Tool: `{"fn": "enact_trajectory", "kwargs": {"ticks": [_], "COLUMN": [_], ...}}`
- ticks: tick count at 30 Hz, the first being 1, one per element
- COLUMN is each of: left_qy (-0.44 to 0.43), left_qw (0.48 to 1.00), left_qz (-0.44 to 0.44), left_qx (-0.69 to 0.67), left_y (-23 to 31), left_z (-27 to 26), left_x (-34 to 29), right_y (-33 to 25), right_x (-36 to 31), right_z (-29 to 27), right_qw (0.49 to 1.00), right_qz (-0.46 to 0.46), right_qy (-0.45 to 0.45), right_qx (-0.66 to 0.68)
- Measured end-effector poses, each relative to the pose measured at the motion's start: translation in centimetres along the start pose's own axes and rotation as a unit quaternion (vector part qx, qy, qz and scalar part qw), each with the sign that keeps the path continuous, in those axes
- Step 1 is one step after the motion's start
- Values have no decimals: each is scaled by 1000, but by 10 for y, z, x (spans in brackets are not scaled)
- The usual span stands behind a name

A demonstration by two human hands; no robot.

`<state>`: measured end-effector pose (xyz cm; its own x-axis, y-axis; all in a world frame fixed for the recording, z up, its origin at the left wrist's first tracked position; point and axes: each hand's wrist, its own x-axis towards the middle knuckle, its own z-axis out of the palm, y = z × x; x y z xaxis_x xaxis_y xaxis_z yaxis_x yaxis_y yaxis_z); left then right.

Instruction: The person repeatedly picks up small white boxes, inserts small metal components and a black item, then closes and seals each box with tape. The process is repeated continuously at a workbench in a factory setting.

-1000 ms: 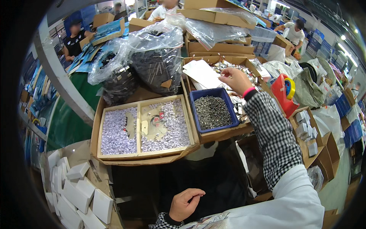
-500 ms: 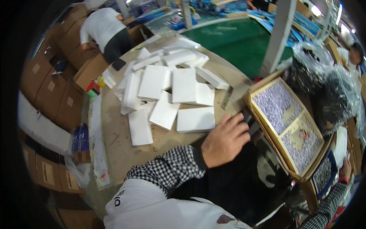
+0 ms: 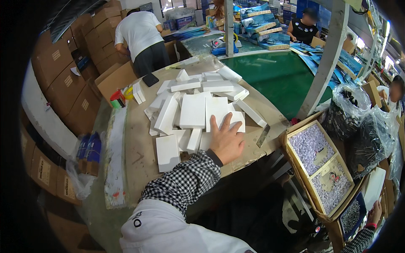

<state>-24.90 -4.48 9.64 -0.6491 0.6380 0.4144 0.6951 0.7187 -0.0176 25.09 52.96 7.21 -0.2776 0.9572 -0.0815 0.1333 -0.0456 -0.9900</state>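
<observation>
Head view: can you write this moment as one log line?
left hand: over piled white rectangular boxes | right hand: at flat white rectangular piece

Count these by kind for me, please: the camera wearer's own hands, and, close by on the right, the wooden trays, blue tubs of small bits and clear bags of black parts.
Left hand and right hand: 2
Wooden tray: 1
Blue tub: 1
Clear bags: 2
Total: 6

Dark letters [image 3: 137,222] on white sleeve [image 3: 157,216], carton labels [image 3: 44,169] illegible
</observation>
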Motion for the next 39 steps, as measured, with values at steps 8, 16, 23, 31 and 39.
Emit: {"fn": "enact_trajectory", "kwargs": {"ticks": [8,16,23,31,39], "left_qy": [57,117,120,-290,-510], "left_qw": [998,993,985,497,230], "left_qz": [4,-17,-62,80,147], "left_qx": [-19,-23,-106,-814,-816], "left_y": [-34,-60,-28,140,222], "left_z": [11,24,-10,-29,2], "left_x": [9,17,21,-34,-71], "right_y": [4,-16,-33,-33,9], "right_x": [3,-24,-108,-309,-366], "right_z": [-15,-23,2,169,204], "right_qw": [992,982,952,985,927], "right_qz": [-100,-148,-273,61,222], "right_qy": [65,101,99,-114,-199], "right_qx": [26,61,99,115,229]}}
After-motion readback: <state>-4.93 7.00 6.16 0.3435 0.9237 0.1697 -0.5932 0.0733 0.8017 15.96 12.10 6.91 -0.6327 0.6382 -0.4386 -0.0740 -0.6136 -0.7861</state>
